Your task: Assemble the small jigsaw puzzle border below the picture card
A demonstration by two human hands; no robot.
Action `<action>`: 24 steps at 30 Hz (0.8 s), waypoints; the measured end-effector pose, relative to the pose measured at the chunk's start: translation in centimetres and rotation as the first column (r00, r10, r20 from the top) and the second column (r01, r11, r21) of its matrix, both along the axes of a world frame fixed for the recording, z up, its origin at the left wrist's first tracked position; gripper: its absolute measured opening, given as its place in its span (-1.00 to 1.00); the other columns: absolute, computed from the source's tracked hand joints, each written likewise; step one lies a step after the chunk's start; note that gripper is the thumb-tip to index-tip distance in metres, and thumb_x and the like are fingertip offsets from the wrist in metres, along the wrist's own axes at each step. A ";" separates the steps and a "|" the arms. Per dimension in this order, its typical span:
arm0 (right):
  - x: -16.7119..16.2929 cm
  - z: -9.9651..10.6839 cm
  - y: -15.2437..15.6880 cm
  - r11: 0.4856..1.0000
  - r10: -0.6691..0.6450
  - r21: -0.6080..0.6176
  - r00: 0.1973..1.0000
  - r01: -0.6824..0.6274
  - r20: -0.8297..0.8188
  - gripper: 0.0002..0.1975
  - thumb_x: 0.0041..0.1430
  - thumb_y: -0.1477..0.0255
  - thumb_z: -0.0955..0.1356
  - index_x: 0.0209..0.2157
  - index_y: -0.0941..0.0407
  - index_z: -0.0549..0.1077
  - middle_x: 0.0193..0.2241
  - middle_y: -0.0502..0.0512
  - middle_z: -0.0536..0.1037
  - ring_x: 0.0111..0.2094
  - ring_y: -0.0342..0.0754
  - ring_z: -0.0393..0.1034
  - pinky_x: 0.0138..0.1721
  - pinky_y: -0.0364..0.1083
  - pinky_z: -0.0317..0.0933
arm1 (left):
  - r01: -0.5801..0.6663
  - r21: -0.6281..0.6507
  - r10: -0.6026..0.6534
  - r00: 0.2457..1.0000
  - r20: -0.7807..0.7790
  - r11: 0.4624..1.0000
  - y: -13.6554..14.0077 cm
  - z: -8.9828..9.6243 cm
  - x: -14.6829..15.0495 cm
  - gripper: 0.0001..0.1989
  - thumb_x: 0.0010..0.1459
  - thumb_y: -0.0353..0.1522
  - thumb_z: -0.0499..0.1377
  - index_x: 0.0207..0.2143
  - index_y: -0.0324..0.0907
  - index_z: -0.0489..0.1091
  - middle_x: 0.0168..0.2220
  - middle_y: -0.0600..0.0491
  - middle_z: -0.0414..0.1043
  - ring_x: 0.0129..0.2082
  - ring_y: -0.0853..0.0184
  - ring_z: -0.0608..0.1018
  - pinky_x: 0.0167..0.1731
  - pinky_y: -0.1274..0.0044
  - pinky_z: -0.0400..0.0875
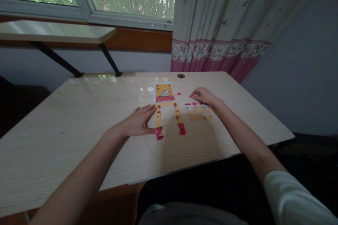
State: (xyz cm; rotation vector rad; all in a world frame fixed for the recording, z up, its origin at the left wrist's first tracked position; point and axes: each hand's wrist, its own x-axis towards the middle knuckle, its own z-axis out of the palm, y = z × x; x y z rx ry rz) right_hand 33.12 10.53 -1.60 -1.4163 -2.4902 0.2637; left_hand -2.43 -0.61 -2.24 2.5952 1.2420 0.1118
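My left hand (141,121) lies spread on the table, its fingertips and thumb touching the left side of a partly joined jigsaw frame (158,121). That frame has a yellow top and two sides ending in red corners, with bare wood inside. Over to the right, my right hand (204,95) pinches a small red puzzle piece (191,96) between thumb and fingers. Below that hand, loose pieces lie in rows: red, white and yellow ones (199,117). One red piece (179,93) sits apart. A reference picture card (165,92) with a white animal lies above the frame.
The pale wooden table (111,158) has a round cable hole (181,76) at its back edge. A raised shelf (58,32) on black legs stands at the back left. Behind are a window and a long curtain (211,47).
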 end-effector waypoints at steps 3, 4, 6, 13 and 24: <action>-0.2 0.1 -0.1 0.997 -0.038 -0.070 0.998 0.035 -0.040 -0.82 0.05 0.44 0.35 -0.32 0.21 0.56 -0.40 0.16 0.57 -0.36 -0.09 0.38 -0.29 -0.14 0.19 | -0.011 -0.001 0.011 1.000 -0.020 1.000 0.0 0.0 0.1 0.02 -0.03 0.19 0.06 0.32 -0.18 -0.15 0.31 -0.25 -0.10 0.27 -0.09 0.07 0.16 0.12 0.01; -0.2 0.1 -0.2 0.993 -0.061 -0.100 0.996 0.054 -0.063 -0.81 0.04 0.43 0.36 -0.32 0.21 0.55 -0.43 0.14 0.55 -0.40 -0.11 0.37 -0.33 -0.15 0.18 | -0.013 0.000 0.013 1.000 -0.025 1.000 0.0 0.0 0.1 0.02 -0.03 0.19 0.06 0.32 -0.20 -0.14 0.31 -0.26 -0.10 0.27 -0.09 0.07 0.16 0.12 0.01; -0.3 -0.1 -0.3 0.984 -0.107 -0.155 0.986 0.086 -0.128 -0.80 0.01 0.41 0.37 -0.32 0.22 0.54 -0.50 0.08 0.52 -0.47 -0.15 0.32 -0.40 -0.16 0.16 | -0.012 0.002 0.012 0.999 -0.030 1.000 0.0 0.0 0.1 0.02 -0.02 0.20 0.05 0.31 -0.22 -0.13 0.31 -0.26 -0.11 0.27 -0.08 0.07 0.17 0.13 0.01; -1.5 -0.1 -1.6 0.937 -0.188 -0.348 0.870 0.020 -0.456 -0.78 -0.07 0.35 0.41 -0.39 0.22 0.46 -0.51 0.05 0.49 -0.54 -0.21 0.28 -0.51 -0.21 0.13 | -0.018 -0.006 0.018 1.000 -0.021 1.000 -0.1 0.1 0.1 0.02 -0.03 0.20 0.05 0.31 -0.20 -0.14 0.32 -0.25 -0.11 0.27 -0.07 0.07 0.17 0.13 -0.01; -9.4 2.0 -11.1 0.822 0.169 -0.432 0.883 -0.371 -0.437 -0.84 0.03 0.34 0.40 -0.38 0.15 0.50 -0.54 -0.02 0.52 -0.52 -0.21 0.35 -0.46 -0.22 0.17 | -0.025 -0.025 0.024 0.999 -0.032 0.999 -0.4 0.2 0.3 0.03 -0.04 0.20 0.06 0.32 -0.16 -0.18 0.32 -0.25 -0.14 0.28 -0.11 0.04 0.17 0.10 -0.03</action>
